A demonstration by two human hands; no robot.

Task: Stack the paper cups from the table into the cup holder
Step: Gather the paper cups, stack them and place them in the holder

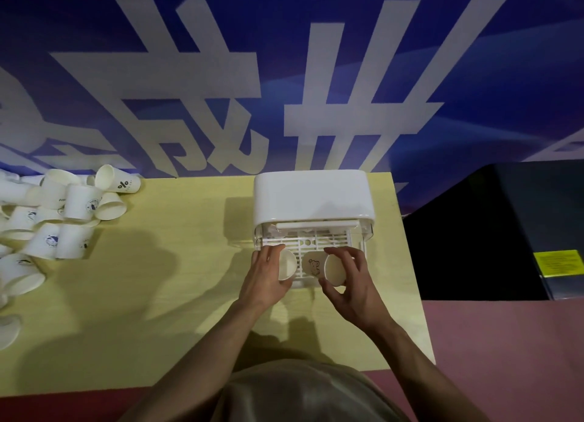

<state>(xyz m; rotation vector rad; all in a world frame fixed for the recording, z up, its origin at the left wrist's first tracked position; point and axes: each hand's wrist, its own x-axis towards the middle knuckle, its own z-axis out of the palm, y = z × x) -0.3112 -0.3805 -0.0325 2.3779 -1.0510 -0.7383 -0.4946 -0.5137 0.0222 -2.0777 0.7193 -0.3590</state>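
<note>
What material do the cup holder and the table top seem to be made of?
Cup holder: likely plastic, with a glossy white lid that shows soft highlights and a clear slotted lower part.
Table top: probably laminate or coated wood, pale yellow, matte, with faint grain lines.

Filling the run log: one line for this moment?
left hand: holds cup | right hand: holds second cup | both at cup holder tray | cup pile: table left
</note>
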